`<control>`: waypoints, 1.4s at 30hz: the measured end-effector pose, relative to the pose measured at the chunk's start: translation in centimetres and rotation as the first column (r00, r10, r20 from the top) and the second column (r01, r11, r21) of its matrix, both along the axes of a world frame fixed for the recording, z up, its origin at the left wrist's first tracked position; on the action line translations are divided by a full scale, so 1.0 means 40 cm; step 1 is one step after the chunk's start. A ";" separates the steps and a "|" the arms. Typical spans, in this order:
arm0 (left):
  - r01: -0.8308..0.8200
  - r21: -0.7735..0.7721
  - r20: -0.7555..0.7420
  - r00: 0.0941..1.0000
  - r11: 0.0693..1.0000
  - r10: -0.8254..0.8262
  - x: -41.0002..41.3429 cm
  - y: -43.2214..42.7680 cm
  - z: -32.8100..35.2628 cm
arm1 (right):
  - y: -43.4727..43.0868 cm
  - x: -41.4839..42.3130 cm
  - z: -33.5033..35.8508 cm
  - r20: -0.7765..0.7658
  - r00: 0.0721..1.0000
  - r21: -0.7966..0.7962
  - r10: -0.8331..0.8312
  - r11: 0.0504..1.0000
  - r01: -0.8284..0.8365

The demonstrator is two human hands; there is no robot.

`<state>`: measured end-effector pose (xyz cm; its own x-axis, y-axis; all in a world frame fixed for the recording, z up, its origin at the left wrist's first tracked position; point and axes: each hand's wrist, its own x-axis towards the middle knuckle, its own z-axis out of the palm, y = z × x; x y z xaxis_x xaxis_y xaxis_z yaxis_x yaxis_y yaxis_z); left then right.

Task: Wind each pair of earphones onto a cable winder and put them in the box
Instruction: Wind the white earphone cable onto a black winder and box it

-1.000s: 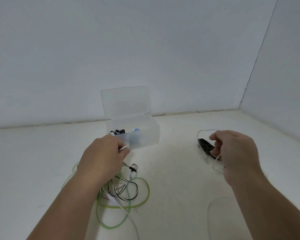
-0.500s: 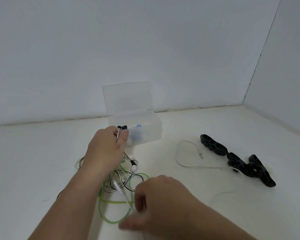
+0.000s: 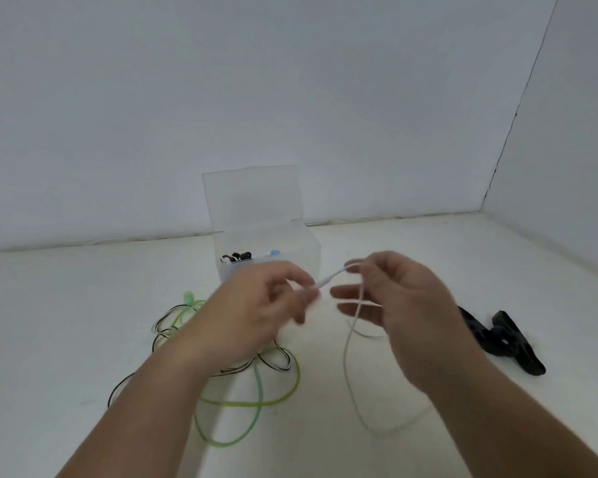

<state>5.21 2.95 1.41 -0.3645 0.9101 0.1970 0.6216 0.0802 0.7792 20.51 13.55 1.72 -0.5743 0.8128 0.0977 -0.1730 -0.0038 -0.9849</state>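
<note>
thin white earphone cable (image 3: 345, 360), pinched by left hand (image 3: 256, 315), hooked over right hand (image 3: 404, 305)

Left hand (image 3: 256, 315) pinches white earphone cable (image 3: 346, 357); right hand (image 3: 408, 305) holds it, near clear box (image 3: 309, 260).

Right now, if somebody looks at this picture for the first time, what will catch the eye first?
Two bare hands meet at the centre: the left hand pinches one end of a thin white earphone cable, the right hand holds it further along. Behind them stands a clear plastic box, lid open; a tangle of green and black-and-white cables lies at lower left, black plastic cable winders at right.
</note>
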 end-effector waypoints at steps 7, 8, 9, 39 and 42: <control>-0.337 -0.050 -0.425 0.859 0.940 0.286 -0.047 0.002 -0.029 | 0.081 0.054 0.051 -0.487 0.836 -0.381 -0.252 0.923 0.056; -0.354 -0.059 -0.433 0.851 0.933 0.296 -0.049 0.001 -0.029 | 0.091 0.063 0.051 -0.502 0.807 -0.389 -0.310 0.915 0.110; -0.357 -0.064 -0.418 0.858 0.932 0.300 -0.048 0.000 -0.028 | 0.100 0.070 0.051 -0.495 0.788 -0.390 -0.367 0.904 0.176; -0.018 0.030 0.086 0.996 0.999 0.015 -0.041 -0.016 -0.003 | 0.025 0.012 -0.012 0.224 0.974 0.156 -0.009 0.987 -0.027; -0.093 0.043 0.072 0.993 0.995 0.090 -0.060 -0.018 -0.012 | 0.030 0.023 -0.002 0.165 0.986 0.141 -0.025 0.990 0.002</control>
